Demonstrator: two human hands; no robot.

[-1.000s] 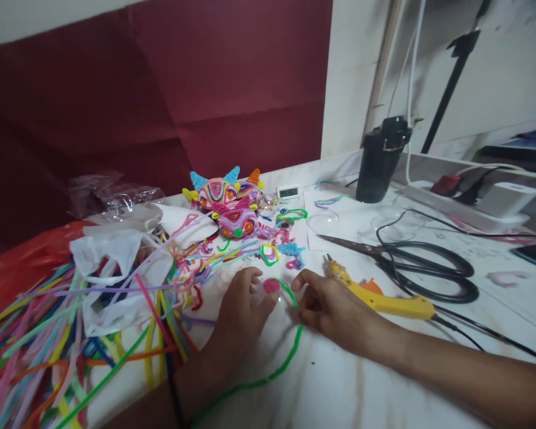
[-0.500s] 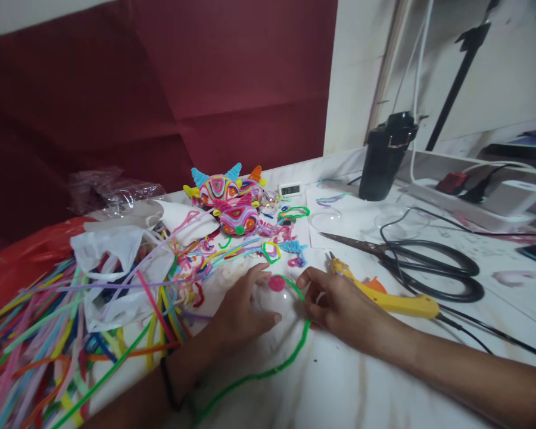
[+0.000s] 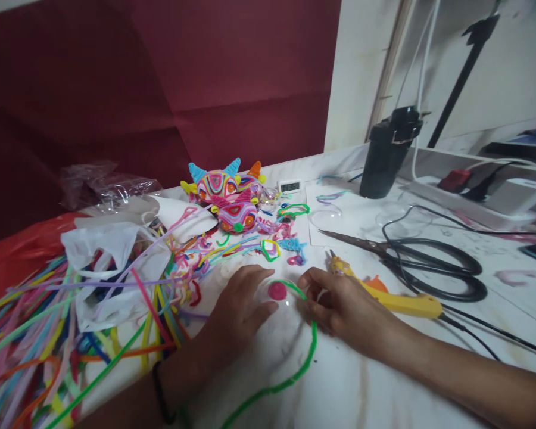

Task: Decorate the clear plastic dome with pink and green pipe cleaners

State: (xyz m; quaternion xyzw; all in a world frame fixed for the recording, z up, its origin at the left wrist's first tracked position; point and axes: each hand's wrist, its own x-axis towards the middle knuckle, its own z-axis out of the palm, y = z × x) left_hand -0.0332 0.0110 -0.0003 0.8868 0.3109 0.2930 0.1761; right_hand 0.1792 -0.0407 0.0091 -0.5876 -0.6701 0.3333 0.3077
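My left hand [image 3: 243, 310] is curved round a clear plastic dome [image 3: 286, 313], its thumb and fingers against the near-left side. A round pink pipe-cleaner disc [image 3: 277, 291] sits on top of the dome. Between the thumb and fingers of my right hand [image 3: 328, 301] is a green pipe cleaner [image 3: 311, 351]. Its upper end arcs over the dome beside the disc, and the rest trails down in a curve to the front of the table. A yellow glue gun [image 3: 399, 301] lies just beyond my right hand.
Loose pipe cleaners [image 3: 40, 345] and a white plastic bag [image 3: 102, 250] crowd the left. Colourful horned animal heads [image 3: 236, 211] stand at the back. Large scissors [image 3: 429, 256], a black bottle [image 3: 388, 155], a power strip [image 3: 464, 202] and cables occupy the right.
The dome and its pink disc appear slightly lower and tilted more toward me. My left thumb has risen closer to the disc. The green pipe cleaner's trailing part has shifted right.
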